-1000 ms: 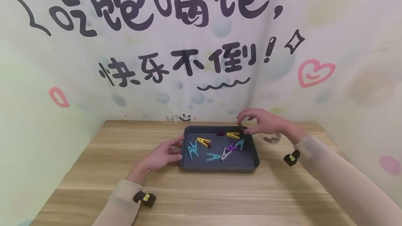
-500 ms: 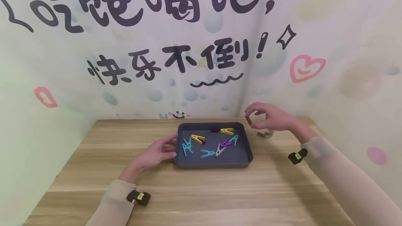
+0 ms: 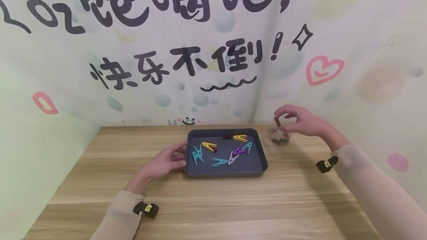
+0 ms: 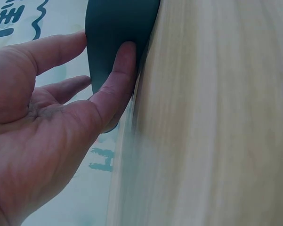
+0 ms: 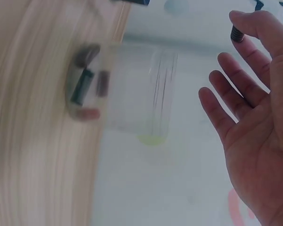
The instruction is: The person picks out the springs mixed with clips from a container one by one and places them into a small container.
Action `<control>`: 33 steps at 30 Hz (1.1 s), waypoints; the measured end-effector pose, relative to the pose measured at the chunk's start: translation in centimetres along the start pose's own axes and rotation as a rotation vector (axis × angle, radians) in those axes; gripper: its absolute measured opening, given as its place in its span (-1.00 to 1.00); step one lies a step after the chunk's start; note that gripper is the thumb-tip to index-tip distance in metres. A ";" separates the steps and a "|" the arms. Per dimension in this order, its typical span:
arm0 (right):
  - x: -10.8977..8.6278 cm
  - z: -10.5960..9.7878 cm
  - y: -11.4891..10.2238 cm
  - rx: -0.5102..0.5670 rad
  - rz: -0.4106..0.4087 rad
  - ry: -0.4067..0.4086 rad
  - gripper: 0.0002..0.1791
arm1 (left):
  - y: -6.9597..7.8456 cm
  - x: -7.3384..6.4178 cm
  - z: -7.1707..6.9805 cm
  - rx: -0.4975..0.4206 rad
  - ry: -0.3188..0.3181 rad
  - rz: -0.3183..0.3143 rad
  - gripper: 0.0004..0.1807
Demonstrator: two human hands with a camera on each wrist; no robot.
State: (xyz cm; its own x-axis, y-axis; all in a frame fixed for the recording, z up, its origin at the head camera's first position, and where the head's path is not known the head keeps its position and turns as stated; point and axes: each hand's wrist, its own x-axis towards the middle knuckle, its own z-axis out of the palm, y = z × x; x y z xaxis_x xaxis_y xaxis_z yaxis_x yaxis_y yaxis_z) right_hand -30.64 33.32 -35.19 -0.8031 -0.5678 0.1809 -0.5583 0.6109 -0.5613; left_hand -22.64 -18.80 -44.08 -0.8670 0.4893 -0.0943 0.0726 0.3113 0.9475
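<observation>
The right hand (image 5: 263, 108) pinches the ribbed piece (image 5: 236, 35) near the jar (image 5: 136, 89) — likely light and stiff, best gripped by its sides — while the left hand (image 3: 165, 164) touches the tray (image 3: 227, 175), fingers relaxed.

From the head: looking forward and down over the desk (image 3: 207, 210), widest of the 3, taking in the far edge and the wall (image 3: 287, 88). From the left wrist: super close, tipped sideways, facing the left edge of the tray (image 3: 225, 175), shared with the head. From the right wrist: sideways too, pretty near, aimed at the clear container (image 5: 139, 89) by the desk's far edge, shared as well.
</observation>
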 end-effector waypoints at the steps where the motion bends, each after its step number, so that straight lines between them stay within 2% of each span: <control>1: -0.2 -0.1 0.3 -0.004 0.007 0.005 -0.60 | 0.0 0.0 0.0 -0.002 0.000 0.000 -0.20; 11: -1.2 -0.4 2.8 -0.022 0.087 0.019 -0.59 | -0.1 0.0 0.1 -0.001 0.000 0.019 -0.21; 25: -0.9 -0.2 5.3 -0.033 0.107 0.045 -0.63 | -0.2 0.0 0.0 -0.004 -0.015 0.038 -0.20; 30: -1.1 -0.1 5.7 -0.020 0.177 0.030 -0.56 | -0.2 0.0 0.1 -0.006 -0.017 0.034 -0.20; 33: -1.2 0.0 5.7 -0.010 0.191 0.031 -0.49 | -0.1 -0.1 0.0 -0.005 -0.016 0.032 -0.20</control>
State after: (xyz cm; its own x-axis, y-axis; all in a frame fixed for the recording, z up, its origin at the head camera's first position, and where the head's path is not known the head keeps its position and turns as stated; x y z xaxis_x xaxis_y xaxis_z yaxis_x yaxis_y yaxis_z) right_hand -32.91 37.50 -38.60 -0.9008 -0.4233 0.0968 -0.3967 0.7116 -0.5798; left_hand -22.59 -18.84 -44.22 -0.8562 0.5122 -0.0684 0.0980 0.2908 0.9517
